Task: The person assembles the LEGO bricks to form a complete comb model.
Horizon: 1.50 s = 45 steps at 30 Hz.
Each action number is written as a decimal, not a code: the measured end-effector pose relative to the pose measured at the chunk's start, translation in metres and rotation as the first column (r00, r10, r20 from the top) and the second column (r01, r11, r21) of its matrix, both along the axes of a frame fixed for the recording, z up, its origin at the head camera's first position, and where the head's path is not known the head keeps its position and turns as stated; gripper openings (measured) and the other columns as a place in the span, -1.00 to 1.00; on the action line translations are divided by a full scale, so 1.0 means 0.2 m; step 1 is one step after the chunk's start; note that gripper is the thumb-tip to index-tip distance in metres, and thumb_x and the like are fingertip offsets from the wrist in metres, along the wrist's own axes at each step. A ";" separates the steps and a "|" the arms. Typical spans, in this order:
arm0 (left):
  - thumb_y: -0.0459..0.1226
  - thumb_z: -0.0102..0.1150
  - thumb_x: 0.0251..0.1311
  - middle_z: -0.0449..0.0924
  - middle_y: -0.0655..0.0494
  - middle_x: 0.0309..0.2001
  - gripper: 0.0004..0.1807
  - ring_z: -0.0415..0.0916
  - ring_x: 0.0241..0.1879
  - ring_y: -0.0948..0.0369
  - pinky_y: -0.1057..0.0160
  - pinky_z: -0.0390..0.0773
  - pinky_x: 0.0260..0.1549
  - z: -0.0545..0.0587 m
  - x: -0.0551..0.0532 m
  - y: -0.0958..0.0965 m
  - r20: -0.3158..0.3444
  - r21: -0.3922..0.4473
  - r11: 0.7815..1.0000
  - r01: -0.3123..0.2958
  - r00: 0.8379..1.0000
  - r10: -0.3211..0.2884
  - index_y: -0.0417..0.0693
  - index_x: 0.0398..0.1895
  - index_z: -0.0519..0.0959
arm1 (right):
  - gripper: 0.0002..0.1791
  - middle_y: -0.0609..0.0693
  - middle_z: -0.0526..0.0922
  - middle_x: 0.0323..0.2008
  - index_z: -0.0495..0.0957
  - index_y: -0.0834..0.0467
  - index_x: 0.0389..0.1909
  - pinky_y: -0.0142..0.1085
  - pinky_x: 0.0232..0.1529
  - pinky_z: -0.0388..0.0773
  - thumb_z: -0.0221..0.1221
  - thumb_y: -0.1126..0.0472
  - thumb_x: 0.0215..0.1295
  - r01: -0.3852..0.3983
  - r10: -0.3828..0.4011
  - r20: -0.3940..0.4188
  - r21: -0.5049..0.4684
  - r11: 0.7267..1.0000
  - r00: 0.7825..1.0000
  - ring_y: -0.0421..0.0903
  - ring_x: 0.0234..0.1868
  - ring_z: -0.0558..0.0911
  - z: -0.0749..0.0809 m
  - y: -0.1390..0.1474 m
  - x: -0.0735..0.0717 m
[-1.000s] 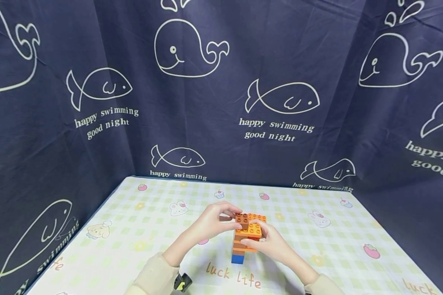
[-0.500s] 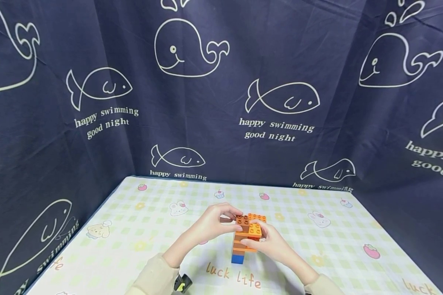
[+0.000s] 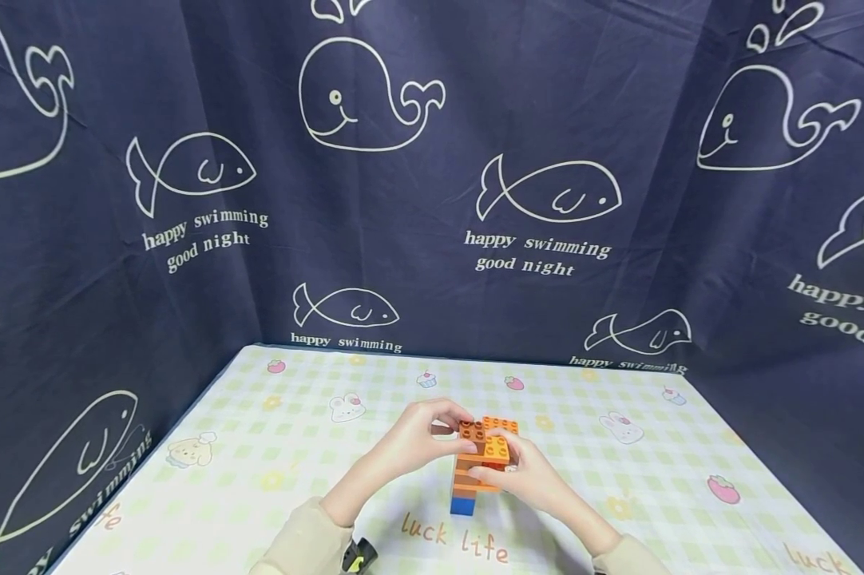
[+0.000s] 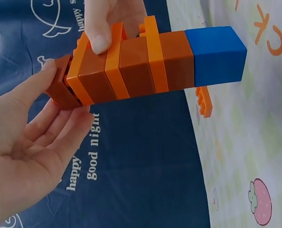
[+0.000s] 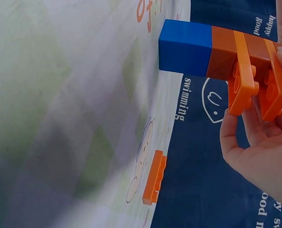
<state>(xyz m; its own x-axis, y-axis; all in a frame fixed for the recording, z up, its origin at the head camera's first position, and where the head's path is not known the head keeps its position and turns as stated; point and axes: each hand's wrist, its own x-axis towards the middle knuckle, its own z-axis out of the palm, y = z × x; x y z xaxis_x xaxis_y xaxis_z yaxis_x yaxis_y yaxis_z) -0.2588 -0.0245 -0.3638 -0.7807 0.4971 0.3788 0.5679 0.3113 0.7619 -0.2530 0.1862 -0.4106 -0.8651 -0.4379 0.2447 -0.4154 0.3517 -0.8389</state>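
A tower of toy building bricks stands on the table, with a blue block at its foot and brown bricks alternating with orange plates above. The plates jut out to the right. At the top sits a brown brick, pinched between the thumb and fingers of my left hand. In the left wrist view it looks slightly tilted, with a thin dark gap between it and the top orange plate. My right hand grips the upper tower from the right, thumb on its near side and fingers behind, partly hidden.
A loose orange plate lies on the patterned tablecloth behind the tower. Dark blue curtains with whale and fish drawings surround the table at the back and sides.
My left hand has lowered the brown brick slightly and shifted it a little toward the near side of the top orange plate. The right hand has kept its grip nearly unmoved.
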 end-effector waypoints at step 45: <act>-0.25 0.38 0.00 0.65 0.09 -0.21 -0.72 0.55 -0.23 0.25 0.36 0.61 -0.11 -0.06 0.01 0.01 0.015 0.086 0.996 -0.021 1.000 0.019 -0.06 -0.17 0.62 | -0.52 0.09 0.62 -0.04 0.44 0.14 0.10 -0.42 -0.11 0.57 0.28 0.13 0.16 -0.031 0.032 0.030 -0.018 0.999 0.999 -0.27 -0.13 0.62 -0.01 0.01 0.00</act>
